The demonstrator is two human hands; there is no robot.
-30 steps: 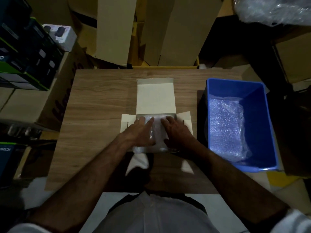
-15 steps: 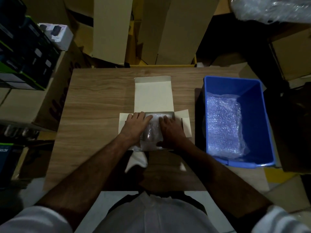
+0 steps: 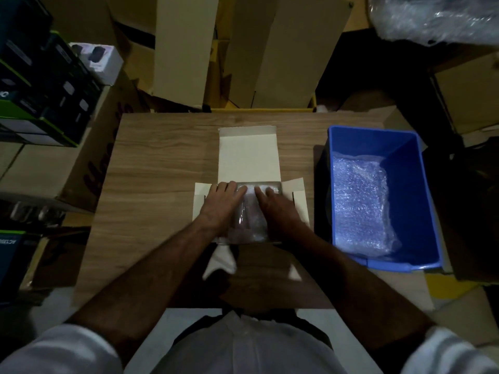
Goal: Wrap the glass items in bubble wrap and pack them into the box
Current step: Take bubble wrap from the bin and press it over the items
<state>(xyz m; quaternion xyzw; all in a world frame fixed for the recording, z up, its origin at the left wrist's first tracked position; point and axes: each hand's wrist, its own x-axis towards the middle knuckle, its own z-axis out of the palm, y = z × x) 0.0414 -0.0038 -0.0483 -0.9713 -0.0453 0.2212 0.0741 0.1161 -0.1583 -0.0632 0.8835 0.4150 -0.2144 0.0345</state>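
No readable brand; dark lettering on a carton left of the surface (image 3: 151, 163) is illegible. My left hand (image 3: 220, 205) and right hand (image 3: 275, 209) lie flat, fingers spread, side by side pressing on the bubble-wrapped item (image 3: 249, 222), gripping nothing (palms down). The item sits inside the open white box (image 3: 248, 157) mid-surface. Right of the box: a blue bin (image 3: 405, 147) holding bubble wrap (image 3: 359, 203).

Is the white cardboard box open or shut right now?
Open: the white cardboard box's lid lies flat on the table, side flaps spread.
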